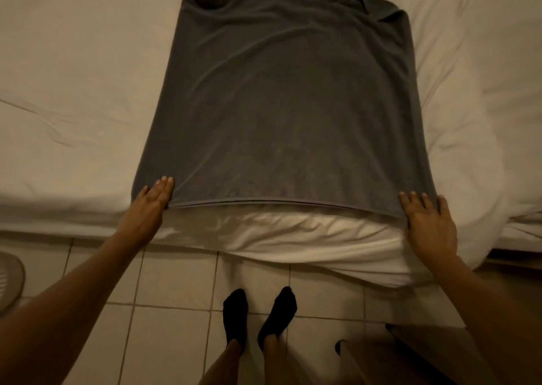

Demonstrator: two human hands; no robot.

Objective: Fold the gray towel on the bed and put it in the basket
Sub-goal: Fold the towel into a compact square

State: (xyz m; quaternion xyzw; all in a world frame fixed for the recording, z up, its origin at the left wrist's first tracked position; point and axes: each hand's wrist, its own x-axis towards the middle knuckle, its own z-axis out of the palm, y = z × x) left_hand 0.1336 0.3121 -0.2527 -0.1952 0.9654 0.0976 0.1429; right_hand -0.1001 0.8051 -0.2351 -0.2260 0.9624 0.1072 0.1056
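The gray towel (281,103) lies spread on the white bed (73,106), doubled over, its two layered edges lined up along the near side. Its far corners are rumpled. My left hand (151,201) rests flat on the towel's near left corner, fingers straight. My right hand (429,223) lies flat on the near right corner, fingers spread. No basket is in view.
A white duvet (322,244) bulges over the bed's edge under the towel. My feet in black socks (258,314) stand on the tiled floor. A round grey object (8,282) sits at the left edge, and a dark piece of furniture (410,352) stands at lower right.
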